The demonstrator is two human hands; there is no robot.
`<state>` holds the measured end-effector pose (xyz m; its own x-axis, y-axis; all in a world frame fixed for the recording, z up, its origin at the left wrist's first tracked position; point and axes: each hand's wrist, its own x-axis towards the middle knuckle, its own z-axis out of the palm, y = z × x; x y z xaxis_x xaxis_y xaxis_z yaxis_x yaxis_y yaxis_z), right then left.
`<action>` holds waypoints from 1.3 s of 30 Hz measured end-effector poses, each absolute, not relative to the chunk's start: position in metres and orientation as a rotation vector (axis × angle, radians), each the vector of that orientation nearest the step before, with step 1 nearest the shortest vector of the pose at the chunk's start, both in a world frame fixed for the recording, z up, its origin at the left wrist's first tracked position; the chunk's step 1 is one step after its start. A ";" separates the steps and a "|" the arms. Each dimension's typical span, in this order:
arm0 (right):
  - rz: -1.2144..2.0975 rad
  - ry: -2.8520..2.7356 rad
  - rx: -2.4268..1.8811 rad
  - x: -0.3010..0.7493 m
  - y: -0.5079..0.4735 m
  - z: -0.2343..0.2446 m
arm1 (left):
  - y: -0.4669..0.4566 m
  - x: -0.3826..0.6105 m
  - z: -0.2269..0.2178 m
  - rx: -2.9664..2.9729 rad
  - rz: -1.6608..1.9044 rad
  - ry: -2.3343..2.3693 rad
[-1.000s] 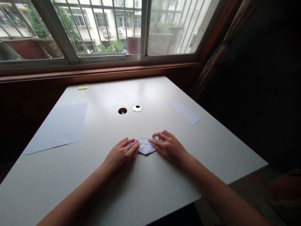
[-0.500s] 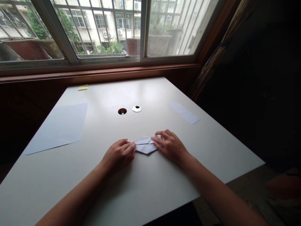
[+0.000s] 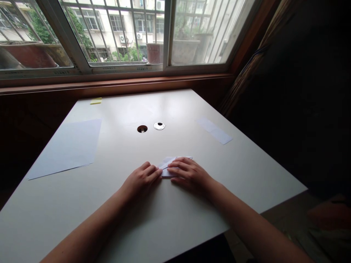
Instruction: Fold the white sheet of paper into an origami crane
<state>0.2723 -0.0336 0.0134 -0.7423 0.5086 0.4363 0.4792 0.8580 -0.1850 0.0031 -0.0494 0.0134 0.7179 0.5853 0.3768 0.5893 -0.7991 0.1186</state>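
Note:
A small piece of folded white paper lies on the white table, between my hands. My left hand pinches its left end, thumb and fingers pressed together. Across its right part lies my right hand, with the fingers stretched out flat and slightly apart on top of it. Much of the paper's right side is hidden under those fingers; a pale corner shows beyond them.
White sheets lie at the left. A narrow paper strip is at the right. Toward the back are a round hole, its loose cover and a yellow slip. A barred window stands behind the table.
My right hand has shifted left and toward me over the folded paper, covering more of it. The paper's near edge now looks straight instead of pointed. My left hand has moved slightly right.

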 end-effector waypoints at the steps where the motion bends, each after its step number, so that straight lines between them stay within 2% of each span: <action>1: 0.092 -2.541 -0.729 0.272 -0.033 0.013 | -0.049 0.003 0.013 -2.911 -0.645 -0.992; 25: 0.154 -2.445 -0.767 0.273 -0.030 0.011 | -0.046 -0.001 0.006 -3.034 -0.927 -1.177; 39: 0.151 -2.445 -0.739 0.277 -0.029 0.015 | -0.044 -0.002 0.007 -3.066 -0.897 -1.164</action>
